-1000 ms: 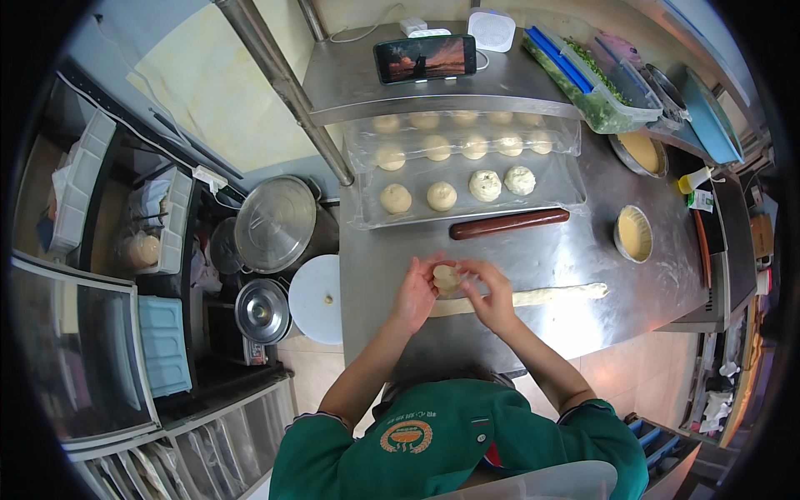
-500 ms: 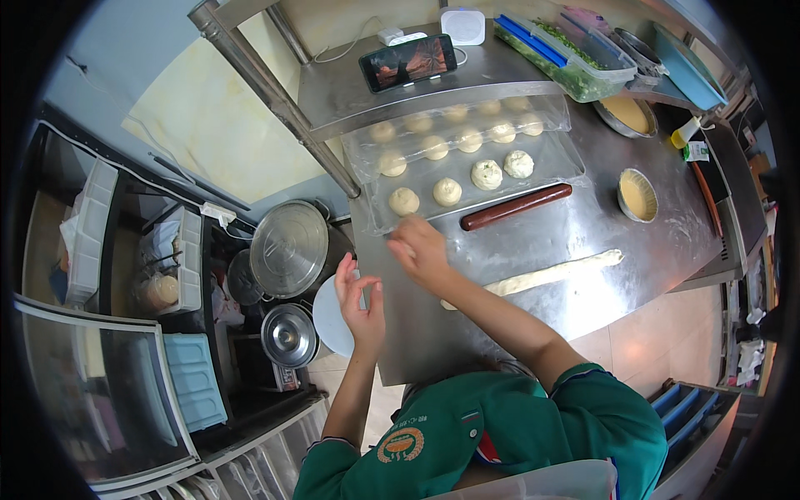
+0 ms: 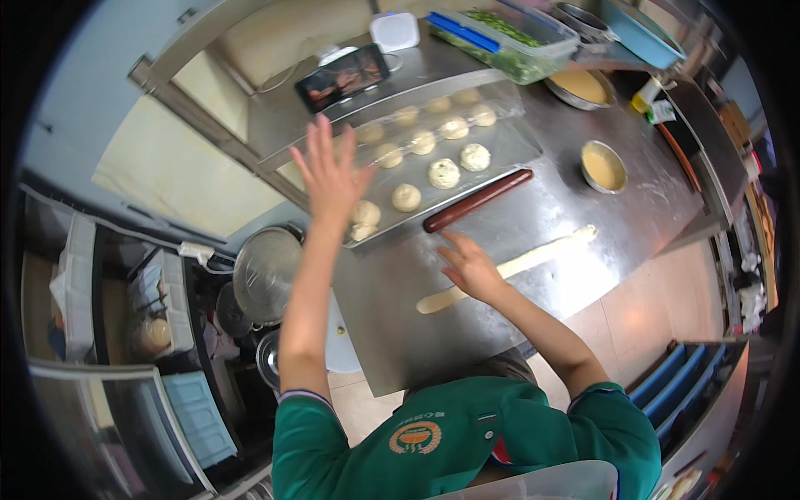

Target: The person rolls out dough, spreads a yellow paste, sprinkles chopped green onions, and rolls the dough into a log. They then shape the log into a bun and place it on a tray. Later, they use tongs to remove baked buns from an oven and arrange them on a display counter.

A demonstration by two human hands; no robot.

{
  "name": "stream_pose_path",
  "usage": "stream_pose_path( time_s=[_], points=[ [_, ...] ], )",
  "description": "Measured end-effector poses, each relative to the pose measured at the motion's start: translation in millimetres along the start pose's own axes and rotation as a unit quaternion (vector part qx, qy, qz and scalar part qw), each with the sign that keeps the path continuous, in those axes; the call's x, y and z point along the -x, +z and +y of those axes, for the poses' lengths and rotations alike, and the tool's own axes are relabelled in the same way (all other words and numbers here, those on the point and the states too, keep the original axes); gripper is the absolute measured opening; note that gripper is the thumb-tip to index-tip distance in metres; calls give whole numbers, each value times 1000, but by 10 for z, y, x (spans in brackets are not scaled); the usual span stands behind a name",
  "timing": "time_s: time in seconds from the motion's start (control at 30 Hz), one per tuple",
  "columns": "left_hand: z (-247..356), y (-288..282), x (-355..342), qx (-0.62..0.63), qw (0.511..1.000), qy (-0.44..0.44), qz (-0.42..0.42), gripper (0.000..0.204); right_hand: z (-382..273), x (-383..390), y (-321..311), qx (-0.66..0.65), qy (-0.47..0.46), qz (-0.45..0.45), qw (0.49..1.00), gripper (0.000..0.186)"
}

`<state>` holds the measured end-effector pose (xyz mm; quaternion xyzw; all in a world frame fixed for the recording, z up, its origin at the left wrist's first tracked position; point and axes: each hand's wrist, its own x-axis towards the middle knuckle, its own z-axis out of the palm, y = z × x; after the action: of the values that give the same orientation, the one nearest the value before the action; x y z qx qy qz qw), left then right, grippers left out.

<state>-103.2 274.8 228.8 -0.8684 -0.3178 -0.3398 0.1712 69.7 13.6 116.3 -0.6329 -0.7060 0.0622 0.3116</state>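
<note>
My left hand (image 3: 332,175) is raised open, fingers spread and slightly blurred, over the tray's left end, below a propped phone (image 3: 340,79). Dough balls (image 3: 443,173) sit on the metal tray (image 3: 500,173), the back ones under clear plastic film; a small dough piece (image 3: 364,232) lies at the front left corner beside another ball. My right hand (image 3: 471,265) is open, fingers loosely bent and apart, between the dark brown rolling pin (image 3: 477,201) and a long pale dough rope (image 3: 546,257) on the steel table (image 3: 383,333). Neither hand holds anything visible.
A bowl of yellow mixture (image 3: 603,167) and a larger pan (image 3: 579,87) stand at the right. A shelf behind holds a lidded box of greens (image 3: 512,50) and a blue basin (image 3: 642,33). Lidded pots (image 3: 267,275) stand left of the table, near white storage crates (image 3: 158,308).
The small dough piece from my hands is now at the tray's front left. My left hand has risen toward the shelf and spread. My right hand has drawn back rightward toward the rope. The view has shifted.
</note>
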Motion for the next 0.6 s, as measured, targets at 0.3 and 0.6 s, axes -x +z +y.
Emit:
stream_pose_path(
  time_s=[0.3,0.6],
  points=[
    [-360,508,-1000,-112,984,73,114,83,410,3030,-1213,121,348,73,927,34],
    [571,427,-728,-134,981,19,138,66,-132,7180,-560,66,796,-54,600,34]
  ],
)
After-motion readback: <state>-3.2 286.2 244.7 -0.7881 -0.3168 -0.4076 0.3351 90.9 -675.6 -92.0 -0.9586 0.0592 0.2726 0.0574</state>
